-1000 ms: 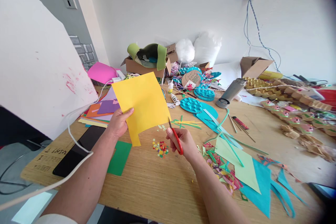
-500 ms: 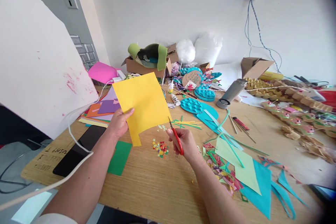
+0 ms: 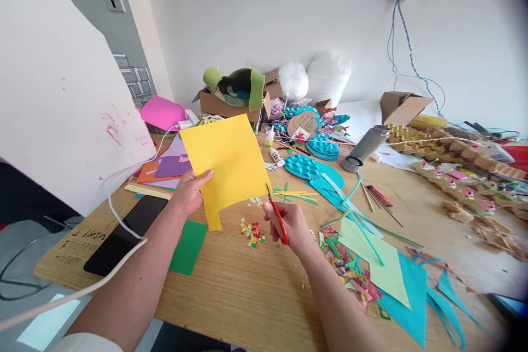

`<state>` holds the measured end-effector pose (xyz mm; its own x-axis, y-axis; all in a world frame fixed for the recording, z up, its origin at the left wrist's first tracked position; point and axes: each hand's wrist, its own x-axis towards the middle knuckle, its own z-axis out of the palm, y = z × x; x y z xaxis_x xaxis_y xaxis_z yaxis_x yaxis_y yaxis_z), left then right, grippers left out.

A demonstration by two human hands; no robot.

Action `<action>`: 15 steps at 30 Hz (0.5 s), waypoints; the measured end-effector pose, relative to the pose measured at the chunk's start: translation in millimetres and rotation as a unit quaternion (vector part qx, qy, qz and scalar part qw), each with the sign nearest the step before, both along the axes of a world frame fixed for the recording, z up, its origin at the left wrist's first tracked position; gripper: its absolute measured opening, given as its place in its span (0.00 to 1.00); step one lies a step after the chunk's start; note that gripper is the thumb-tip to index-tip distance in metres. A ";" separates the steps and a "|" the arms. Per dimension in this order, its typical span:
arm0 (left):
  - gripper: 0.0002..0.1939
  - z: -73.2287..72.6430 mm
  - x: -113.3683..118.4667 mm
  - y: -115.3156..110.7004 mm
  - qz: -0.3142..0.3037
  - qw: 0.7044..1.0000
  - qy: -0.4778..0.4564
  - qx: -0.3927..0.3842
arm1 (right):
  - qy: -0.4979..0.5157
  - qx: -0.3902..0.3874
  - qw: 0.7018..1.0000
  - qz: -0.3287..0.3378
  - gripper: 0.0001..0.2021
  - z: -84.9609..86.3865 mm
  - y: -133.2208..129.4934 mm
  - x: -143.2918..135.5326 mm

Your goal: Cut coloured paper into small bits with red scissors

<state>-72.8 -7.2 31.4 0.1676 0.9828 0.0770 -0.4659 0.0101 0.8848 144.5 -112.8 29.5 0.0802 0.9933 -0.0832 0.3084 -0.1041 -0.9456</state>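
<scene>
Little moved beyond a slight rightward shift of the view; sheet and scissors kept their relation. Item: yellow paper sheet, notched below (image 3: 226, 159), raised above the wooden bench (image 3: 247, 297); left hand (image 3: 190, 192), grip closed on its left side, thumb in front, apparently to steady it and leave the right edge free. Item: red-handled metal scissors (image 3: 281, 225), gripped in the right hand (image 3: 293, 223), tips at the sheet's lower-right corner. Left fingers were mostly hidden; blade opening was unclear. Green paper (image 3: 190, 247) lay partly behind the left forearm.
</scene>
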 end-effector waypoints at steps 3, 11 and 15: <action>0.20 -0.2 0.2 -0.3 -0.003 1.000 0.004 -0.002 | -0.002 0.001 1.000 0.003 0.25 -0.9 0.3 0.1; 0.19 -2.6 0.2 -0.2 -0.010 1.000 0.016 0.007 | 0.006 0.005 1.000 -0.001 0.26 -0.2 -0.2 -0.1; 0.19 -2.7 0.2 -0.1 -0.007 1.000 0.018 0.003 | 0.003 0.004 1.000 -0.007 0.26 0.2 0.0 -0.9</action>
